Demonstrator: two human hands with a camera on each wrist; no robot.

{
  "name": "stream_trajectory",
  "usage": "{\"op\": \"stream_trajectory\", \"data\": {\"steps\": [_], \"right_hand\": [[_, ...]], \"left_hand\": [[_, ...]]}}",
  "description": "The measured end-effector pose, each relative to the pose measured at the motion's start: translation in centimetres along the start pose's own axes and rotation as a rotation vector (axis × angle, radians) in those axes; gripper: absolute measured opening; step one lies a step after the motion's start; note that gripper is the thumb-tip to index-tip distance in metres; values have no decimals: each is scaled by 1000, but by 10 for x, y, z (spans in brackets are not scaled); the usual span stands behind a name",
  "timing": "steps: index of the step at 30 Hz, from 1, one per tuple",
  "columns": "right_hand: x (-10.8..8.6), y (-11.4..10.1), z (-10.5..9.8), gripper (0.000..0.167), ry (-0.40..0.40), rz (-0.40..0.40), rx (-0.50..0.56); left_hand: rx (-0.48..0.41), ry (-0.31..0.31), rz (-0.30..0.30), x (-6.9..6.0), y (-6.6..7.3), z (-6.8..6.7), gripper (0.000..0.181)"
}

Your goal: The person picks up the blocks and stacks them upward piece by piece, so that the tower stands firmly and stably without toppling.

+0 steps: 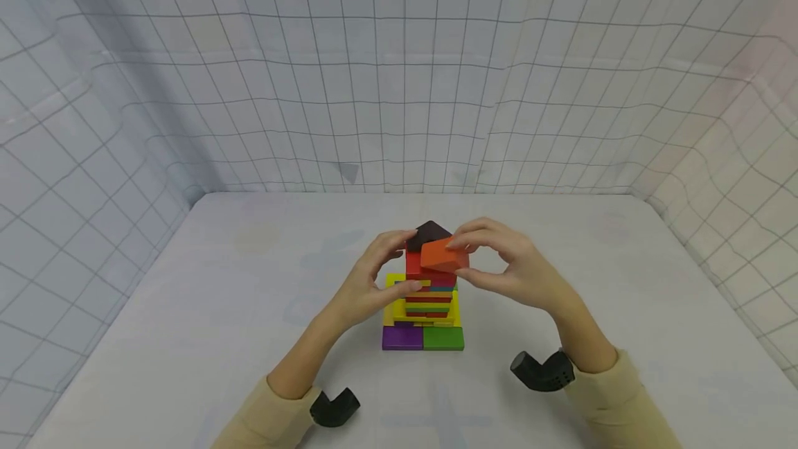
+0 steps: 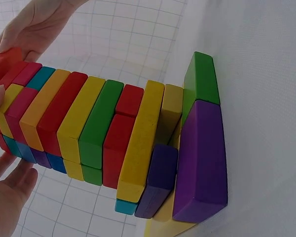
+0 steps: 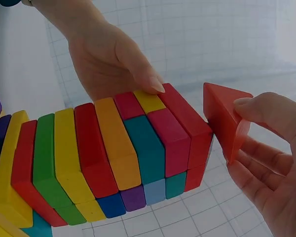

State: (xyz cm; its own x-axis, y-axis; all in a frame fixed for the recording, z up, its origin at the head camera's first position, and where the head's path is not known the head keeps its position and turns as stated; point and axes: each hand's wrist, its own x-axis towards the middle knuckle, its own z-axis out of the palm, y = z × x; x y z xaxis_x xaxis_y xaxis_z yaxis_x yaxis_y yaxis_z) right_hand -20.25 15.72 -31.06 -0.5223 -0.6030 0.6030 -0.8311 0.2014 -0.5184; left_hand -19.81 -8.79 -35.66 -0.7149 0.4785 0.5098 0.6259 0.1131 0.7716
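A tall tower of coloured wooden blocks stands on the table. My left hand is at its upper left side. Its thumb rests on a yellow block near the top, and its fingers curl around the far side. My right hand pinches an orange triangular block between thumb and fingers at the tower's top. One corner of that block meets or nearly meets the top red block. Behind it in the head view, a dark pointed block tops the tower.
Purple and green flat blocks lie at the tower's front foot. Yellow blocks spread around its base. The white table is bordered by gridded white walls. Black wrist mounts project from both sleeves.
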Motion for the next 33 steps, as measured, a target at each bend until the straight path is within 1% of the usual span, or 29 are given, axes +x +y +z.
{"op": "stream_trajectory", "data": {"steps": [2, 4, 5, 8, 12, 13, 19, 27, 33], "right_hand": [[0, -1, 2, 37, -19, 12, -23], [1, -2, 4, 36, -34, 18, -39], [0, -2, 5, 36, -41, 23, -45], [1, -3, 7, 36, -54, 25, -59], [2, -3, 10, 35, -44, 5, -60], [2, -3, 10, 34, -39, -1, -61], [3, -1, 14, 29, -15, -21, -61], [3, 2, 18, 30, 15, -51, -71], [2, 2, 20, 28, 27, -42, -77]], "left_hand": [[8, -1, -12, 1, 10, -1, 64], [18, -1, -4, 1, 12, -1, 61], [23, 0, -2, 1, 15, -1, 60], [27, 6, 3, 0, 4, 0, 61], [19, 10, 6, -2, -12, 2, 65], [16, 10, 12, -3, -14, 2, 65], [6, 8, 31, -4, -17, 2, 62], [4, 8, 23, -4, -16, 3, 65], [-13, 18, 29, -4, -16, 4, 61]]}}
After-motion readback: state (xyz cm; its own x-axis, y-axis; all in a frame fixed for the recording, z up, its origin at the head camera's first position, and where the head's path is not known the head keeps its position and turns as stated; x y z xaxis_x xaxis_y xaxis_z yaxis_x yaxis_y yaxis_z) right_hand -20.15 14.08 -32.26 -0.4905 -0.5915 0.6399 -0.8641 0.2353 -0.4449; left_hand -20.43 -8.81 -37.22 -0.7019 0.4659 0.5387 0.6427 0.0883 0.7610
